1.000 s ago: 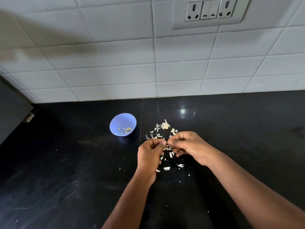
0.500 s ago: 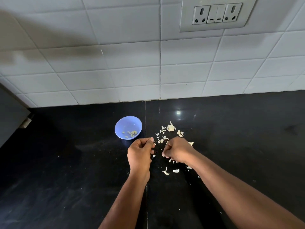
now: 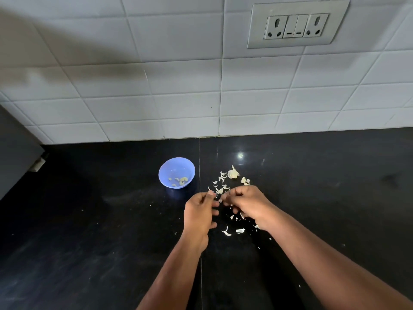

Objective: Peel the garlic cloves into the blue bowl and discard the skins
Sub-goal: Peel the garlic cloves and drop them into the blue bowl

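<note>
Fingers point(image 3: 230, 195) of the right hand point(image 3: 248, 203) are curled in over the litter of skins, their tips bunched near the left hand; whether they pinch a clove or a scrap of skin is too small to tell. Those of the left hand point(image 3: 199, 214) are loosely bent, the thumb and forefinger tips drawn together at the top, and what lies between them cannot be made out either. Both hands hover just above the black worktop point(image 3: 89, 242), nearly touching each other, two bare forearms reaching in from the near edge.

Nearest, just below the hands, lie two larger pale skin pieces point(image 3: 233, 230) side by side, with a few tiny flecks scattered around them. Beyond the hands sits a looser scatter of skins point(image 3: 220, 185), roughly ten small white scraps. At its far edge rests one garlic bulb remnant point(image 3: 233, 173) with a pointed tip, and just to its right one smaller cluster of cloves point(image 3: 245, 181).

Left of that scatter, near but apart from it, stands one blue bowl point(image 3: 176, 164), upright, holding about five small peeled cloves point(image 3: 180, 180) on its bottom.

Farther back rises the white tiled wall point(image 3: 156, 97), carrying one switch plate point(image 3: 297, 24) with two sockets and two switches.
</note>
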The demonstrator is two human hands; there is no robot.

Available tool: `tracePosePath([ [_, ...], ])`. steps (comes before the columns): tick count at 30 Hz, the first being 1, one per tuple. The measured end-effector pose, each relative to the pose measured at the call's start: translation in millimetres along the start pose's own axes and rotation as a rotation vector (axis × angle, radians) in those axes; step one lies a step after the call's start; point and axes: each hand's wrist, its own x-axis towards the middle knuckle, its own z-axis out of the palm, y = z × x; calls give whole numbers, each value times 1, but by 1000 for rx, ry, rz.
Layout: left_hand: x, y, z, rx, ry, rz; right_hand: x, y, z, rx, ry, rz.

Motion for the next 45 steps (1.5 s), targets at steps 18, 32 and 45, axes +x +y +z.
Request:
tracePosePath([
  [18,-19,17,12,-133,-135,46,-31,-1,-9,-81,208,-495],
  [32,-20,20,22,-201,-184,-16,-34,-6,0,442,137,-271],
  [45,-15,4,13,421,-174,93,-23,1,-11,482,154,-226],
])
